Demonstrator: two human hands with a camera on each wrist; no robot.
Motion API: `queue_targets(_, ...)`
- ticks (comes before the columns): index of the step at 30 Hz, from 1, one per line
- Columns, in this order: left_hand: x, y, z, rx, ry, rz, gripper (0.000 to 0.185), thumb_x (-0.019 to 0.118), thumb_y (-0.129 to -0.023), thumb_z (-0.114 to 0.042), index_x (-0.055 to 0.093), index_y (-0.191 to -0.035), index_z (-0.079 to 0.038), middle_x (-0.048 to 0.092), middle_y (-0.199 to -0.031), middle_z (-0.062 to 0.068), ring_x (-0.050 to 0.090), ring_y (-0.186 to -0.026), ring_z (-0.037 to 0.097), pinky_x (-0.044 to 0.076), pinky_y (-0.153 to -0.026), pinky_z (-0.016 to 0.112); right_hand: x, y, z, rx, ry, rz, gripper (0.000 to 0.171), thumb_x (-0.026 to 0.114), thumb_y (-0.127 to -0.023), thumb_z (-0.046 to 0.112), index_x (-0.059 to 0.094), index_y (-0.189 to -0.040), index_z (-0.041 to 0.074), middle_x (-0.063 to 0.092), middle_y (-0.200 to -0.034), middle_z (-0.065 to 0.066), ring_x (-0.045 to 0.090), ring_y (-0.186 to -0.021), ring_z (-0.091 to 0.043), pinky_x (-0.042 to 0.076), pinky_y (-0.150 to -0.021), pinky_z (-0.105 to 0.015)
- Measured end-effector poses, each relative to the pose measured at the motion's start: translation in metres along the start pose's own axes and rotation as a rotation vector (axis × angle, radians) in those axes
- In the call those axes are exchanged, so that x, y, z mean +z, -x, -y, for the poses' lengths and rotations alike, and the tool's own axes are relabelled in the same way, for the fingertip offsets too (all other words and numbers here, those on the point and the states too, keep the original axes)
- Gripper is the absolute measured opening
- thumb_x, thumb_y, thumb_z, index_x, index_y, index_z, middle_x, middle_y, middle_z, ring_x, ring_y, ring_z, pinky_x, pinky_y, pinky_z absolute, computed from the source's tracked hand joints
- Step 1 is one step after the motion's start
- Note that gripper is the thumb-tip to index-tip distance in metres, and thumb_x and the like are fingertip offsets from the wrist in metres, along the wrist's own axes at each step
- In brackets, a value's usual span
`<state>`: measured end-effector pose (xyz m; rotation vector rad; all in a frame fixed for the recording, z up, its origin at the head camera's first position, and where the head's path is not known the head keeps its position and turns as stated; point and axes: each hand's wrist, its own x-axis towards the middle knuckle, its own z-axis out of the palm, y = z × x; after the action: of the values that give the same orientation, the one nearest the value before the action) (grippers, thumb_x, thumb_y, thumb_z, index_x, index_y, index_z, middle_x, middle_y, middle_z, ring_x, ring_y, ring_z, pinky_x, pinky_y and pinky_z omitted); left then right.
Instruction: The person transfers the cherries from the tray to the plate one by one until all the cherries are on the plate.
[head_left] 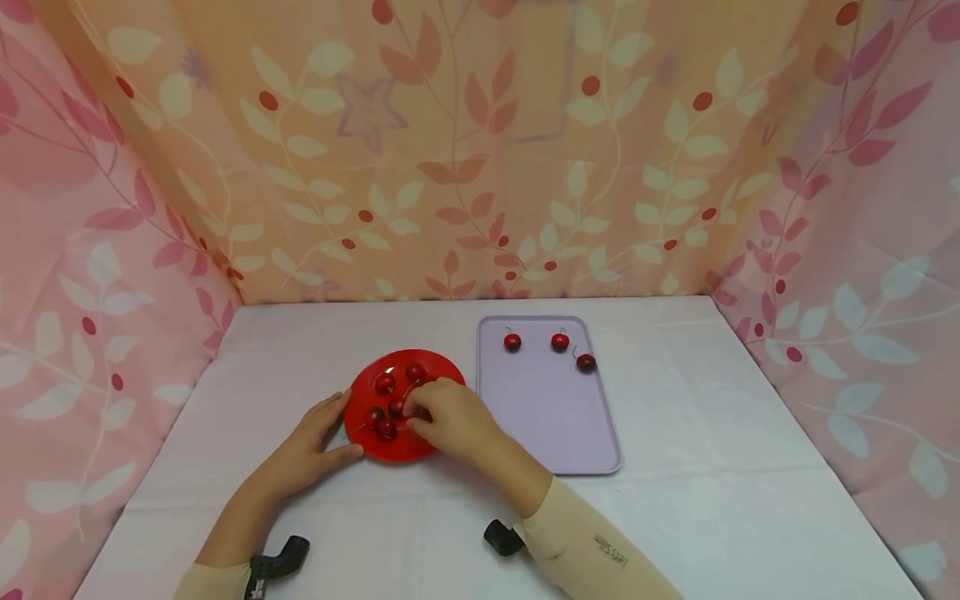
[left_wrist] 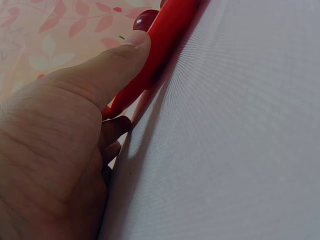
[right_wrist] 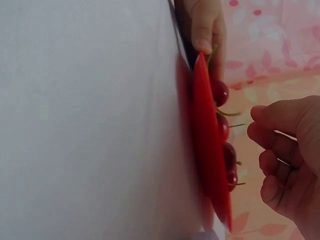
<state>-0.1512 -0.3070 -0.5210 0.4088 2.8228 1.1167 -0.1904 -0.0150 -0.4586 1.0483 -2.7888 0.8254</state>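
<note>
A red plate [head_left: 396, 452] holds several dark red cherries [head_left: 385, 383] with thin stems. My left hand [head_left: 303, 446] rests against the plate's left edge, thumb and fingers spread along it. In the left wrist view its straight thumb [left_wrist: 112, 67] lies at the red rim. My right hand [head_left: 457, 417] is over the plate's right side and covers part of the cherries. The right wrist view shows its thumb and forefinger [right_wrist: 255, 130] close together, loosely bent, with a small gap to the nearest cherry stem [right_wrist: 229, 114] and nothing between them.
Right of the plate lies a light purple tray [head_left: 543, 417] with a raised rim. Near its far end are three cherries [head_left: 559, 342]. A white cloth [head_left: 712, 467] covers the table, and patterned curtains [head_left: 480, 150] stand at the back and both sides.
</note>
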Motion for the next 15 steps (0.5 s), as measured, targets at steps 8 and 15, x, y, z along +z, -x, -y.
queue_targets(8,0.000,-0.001,0.001,0.005,0.008,0.001,0.100,0.079,-0.085,-0.053,0.027,-0.164,-0.021,0.027,-0.167,0.016,0.020,-0.153,0.043,0.027,-0.114,0.074,-0.029,0.011,-0.001,-0.013,0.002,-0.029,0.008,0.077,-0.093,0.023,0.076,-0.100,0.025,0.070,-0.094,0.018,0.059,-0.097,-0.005,0.053,-0.085,-0.023)
queue_targets(15,0.000,-0.001,0.001,0.015,-0.002,-0.008,0.098,0.078,-0.085,-0.053,0.028,-0.164,-0.020,0.027,-0.167,0.017,0.020,-0.153,0.044,0.025,-0.114,0.075,-0.052,0.023,-0.004,-0.007,0.008,-0.054,0.008,0.076,-0.092,0.021,0.077,-0.100,0.022,0.072,-0.095,0.014,0.059,-0.095,-0.008,0.055,-0.083,-0.026)
